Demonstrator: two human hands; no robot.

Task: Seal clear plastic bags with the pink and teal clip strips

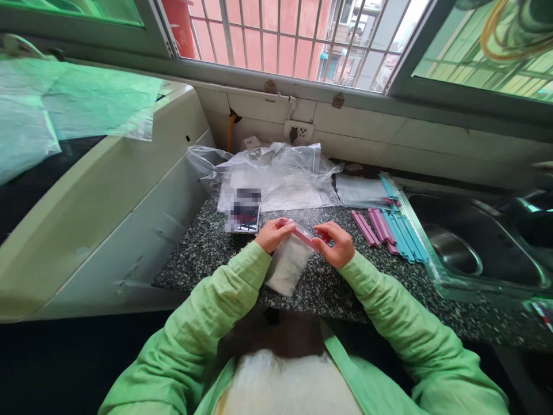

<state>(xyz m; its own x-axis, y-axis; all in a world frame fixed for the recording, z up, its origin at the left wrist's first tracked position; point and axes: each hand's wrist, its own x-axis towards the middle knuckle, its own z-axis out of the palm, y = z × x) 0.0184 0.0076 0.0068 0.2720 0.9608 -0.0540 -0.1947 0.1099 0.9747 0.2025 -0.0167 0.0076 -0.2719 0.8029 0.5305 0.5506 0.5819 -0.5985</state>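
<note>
At mid-frame, my left grip (275, 234) pinches a pink clip (304, 236) on a bag (286, 268), my right grip (336, 245) parted at the clip's end.

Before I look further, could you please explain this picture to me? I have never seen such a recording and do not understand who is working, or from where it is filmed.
There is no machine here: a person works with two bare hands, in light green sleeves. The single picture comes from a camera worn on the head, looking forward and down.

The left hand pinches one end of a pink strip at the top of a clear bag with something pale inside. The right hand is at the other end; how firmly it holds is hard to tell.

On the speckled counter lie crumpled clear plastic, a partly pixelated device, and loose pink strips and blue strips, beside a sink on the right.
</note>
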